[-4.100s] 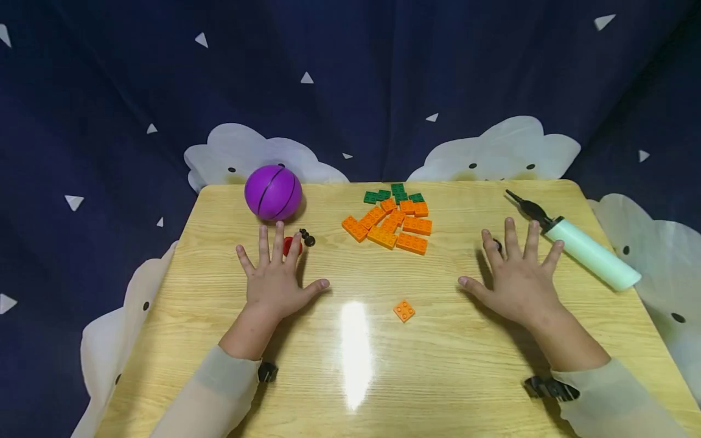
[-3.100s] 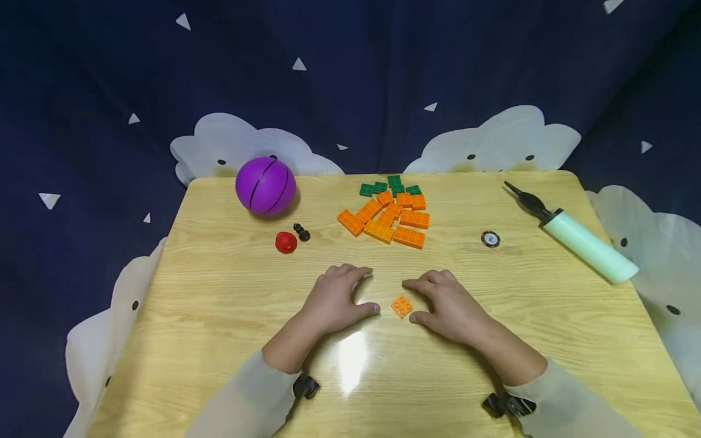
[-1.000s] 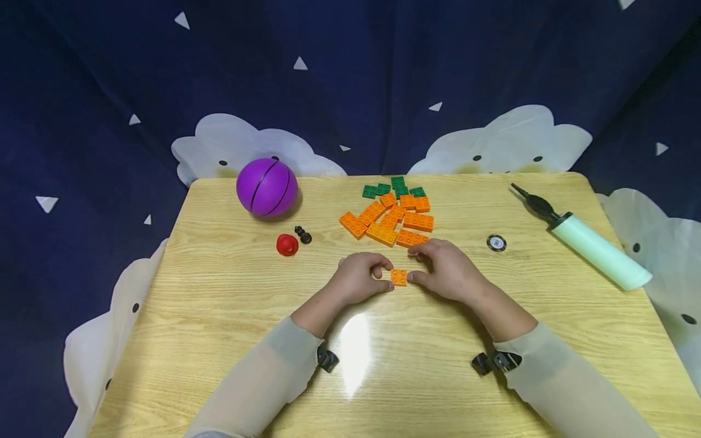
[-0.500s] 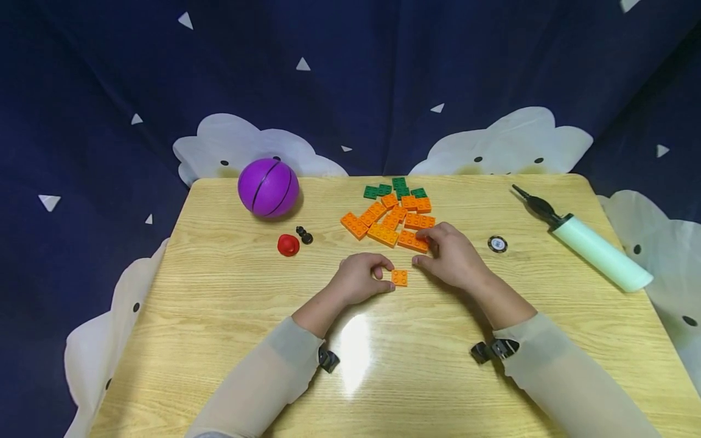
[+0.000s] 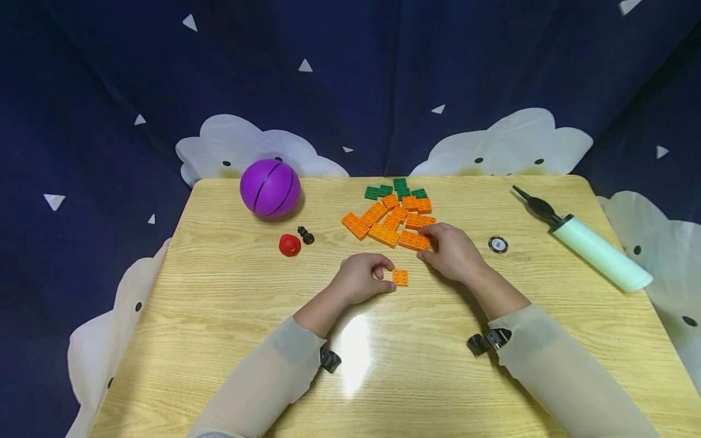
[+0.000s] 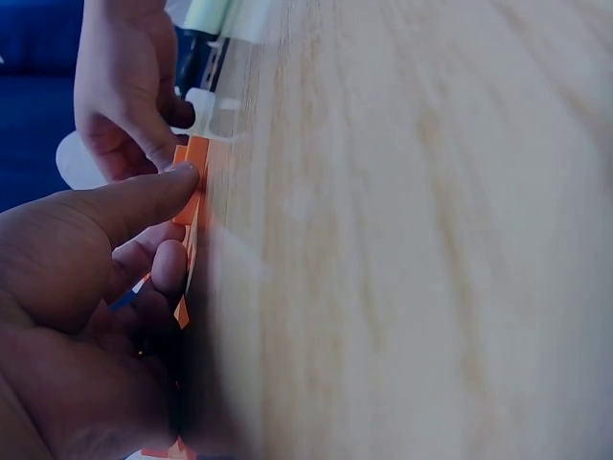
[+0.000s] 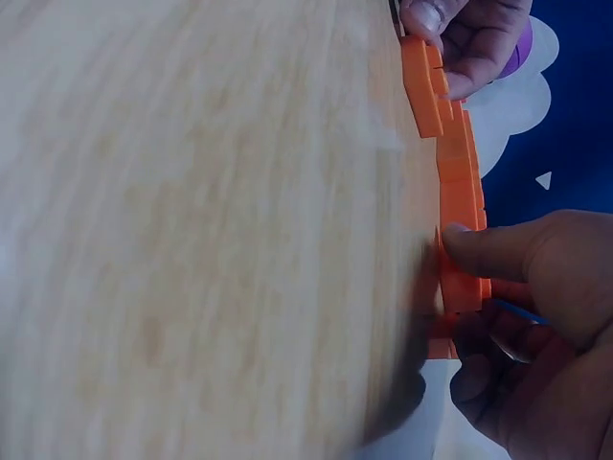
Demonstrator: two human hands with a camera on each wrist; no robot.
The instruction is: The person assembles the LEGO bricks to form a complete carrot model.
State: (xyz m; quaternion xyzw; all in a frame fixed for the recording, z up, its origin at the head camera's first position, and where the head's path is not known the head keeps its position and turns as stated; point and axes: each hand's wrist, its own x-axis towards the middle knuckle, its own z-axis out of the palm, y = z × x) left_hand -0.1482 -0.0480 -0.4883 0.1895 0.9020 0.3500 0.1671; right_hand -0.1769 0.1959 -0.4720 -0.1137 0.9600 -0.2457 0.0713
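Note:
A small square orange building brick [image 5: 400,278] lies on the table, studs up. My left hand [image 5: 361,278] pinches its left edge, with thumb and index finger at two of its corners. In the right wrist view the left thumb sits at the end of that small brick [image 7: 421,86]. My right hand [image 5: 453,252] grips the right end of a longer orange brick [image 5: 413,241] at the front of the pile. Its thumb [image 7: 469,244] presses the near side, while its fingers are behind, partly hidden. More orange bricks [image 5: 383,235] lie loosely around it.
Several green bricks [image 5: 400,184] lie behind the orange ones. A purple ball [image 5: 271,188], a small red hat-shaped piece [image 5: 289,245] and a black pawn-like piece [image 5: 306,236] are at left. A poker chip [image 5: 498,244] and a hand pump [image 5: 597,250] lie at right.
Both hands came in from their spread pose. The small brick moved away from the table's front and was turned square. The right hand then left it and moved to the longer brick.

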